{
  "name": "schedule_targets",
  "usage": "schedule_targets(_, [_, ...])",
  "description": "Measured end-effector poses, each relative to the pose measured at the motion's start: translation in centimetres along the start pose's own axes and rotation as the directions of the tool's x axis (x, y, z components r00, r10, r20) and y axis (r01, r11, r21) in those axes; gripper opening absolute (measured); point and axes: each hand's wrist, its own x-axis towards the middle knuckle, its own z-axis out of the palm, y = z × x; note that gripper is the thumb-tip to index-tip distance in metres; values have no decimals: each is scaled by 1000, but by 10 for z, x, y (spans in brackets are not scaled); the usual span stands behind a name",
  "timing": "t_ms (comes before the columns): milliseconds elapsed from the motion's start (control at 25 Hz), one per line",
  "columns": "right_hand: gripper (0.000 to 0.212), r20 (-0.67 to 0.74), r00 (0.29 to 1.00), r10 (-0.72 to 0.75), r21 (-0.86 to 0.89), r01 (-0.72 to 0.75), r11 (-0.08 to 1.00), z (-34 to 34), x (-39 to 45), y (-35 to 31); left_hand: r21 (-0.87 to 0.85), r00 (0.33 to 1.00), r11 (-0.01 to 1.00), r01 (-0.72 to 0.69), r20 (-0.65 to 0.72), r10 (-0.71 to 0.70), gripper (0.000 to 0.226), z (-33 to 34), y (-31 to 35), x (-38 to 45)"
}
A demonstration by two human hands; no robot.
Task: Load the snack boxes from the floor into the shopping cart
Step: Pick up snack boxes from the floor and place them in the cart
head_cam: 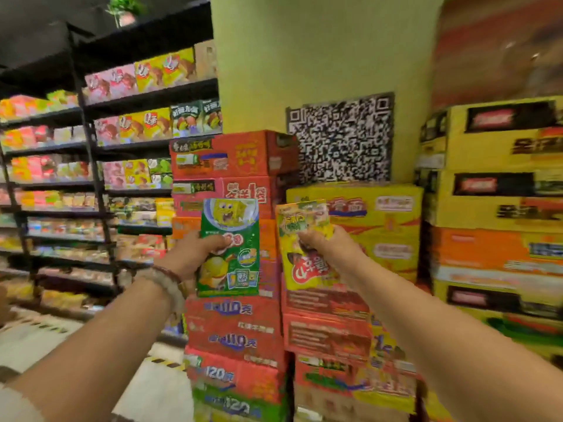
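Note:
My left hand (198,254) grips a green snack box (234,269) with a yellow cartoon sponge figure on it, held upright at chest height. My right hand (327,248) grips a yellow and red snack box (300,260), also upright and just to the right of the green one. Both boxes are raised in front of stacked cartons. No shopping cart shows in this view.
Tall stacks of red cartons (234,330) and yellow cartons (380,214) stand straight ahead against a pale green pillar (320,56) with a QR poster (341,138). Black shelving (91,166) full of snack boxes lines the left. More yellow and orange cartons (493,208) rise at right.

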Motion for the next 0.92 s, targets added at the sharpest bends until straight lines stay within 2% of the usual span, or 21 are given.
schedule_targets(40, [53,-71,997,-1,-9,0,1000,-43,-17,0,-16,998,1000,-6,68,7,54,45,2,1])
schedule_targets(80, [49,-130,991,6,-28,-10,1000,-82,-37,-3,-45,991,999,-14,134,20,43,87,4,0])
schedule_targets(120, [36,-179,984,18,-36,-25,999,-121,-56,-7,-68,981,997,-18,193,31,34,130,6,-2])
schedule_targets(160, [22,-246,969,26,-55,-40,998,-158,-79,-12,-96,965,995,-10,259,34,34,173,9,-8])
schedule_targets(240, [22,-370,928,34,-86,-71,994,-233,-123,-22,-143,920,990,18,389,39,41,260,14,-21])
schedule_targets(280, [31,-436,899,44,-97,-96,991,-269,-145,-25,-173,894,984,31,444,49,36,302,17,-33])
schedule_targets(320, [50,-510,859,38,-119,-114,986,-303,-163,-28,-202,873,979,35,483,69,30,339,20,-42])
schedule_targets(400, [67,-615,789,7,-136,-114,984,-364,-198,-32,-232,827,971,61,556,81,27,411,24,-62])
schedule_targets(520, [115,-752,658,-17,-186,-187,965,-439,-252,-30,-227,684,962,152,726,63,52,510,20,-92])
schedule_targets(560, [118,-788,614,-45,-212,-203,956,-468,-269,-23,-230,630,956,184,774,65,58,543,19,-104])
schedule_targets(640, [98,-841,540,-41,-204,-246,948,-506,-300,-23,-216,551,957,195,831,75,63,605,19,-121])
schedule_targets(720, [59,-879,476,-26,-173,-268,948,-539,-327,-24,-207,448,960,189,888,104,46,663,23,-141])
schedule_targets(760, [46,-897,441,-37,-166,-257,952,-554,-340,-24,-198,400,963,180,909,112,32,690,27,-151])
schedule_targets(840, [58,-942,333,-38,-132,-264,955,-588,-366,-19,-193,339,969,156,932,131,5,745,36,-167])
schedule_targets(880, [59,-957,287,-43,-123,-266,956,-605,-381,-16,-187,303,970,156,944,133,4,772,38,-175])
schedule_targets(920, [46,-967,247,-58,-125,-267,956,-618,-397,-15,-186,247,968,168,959,141,13,800,38,-184])
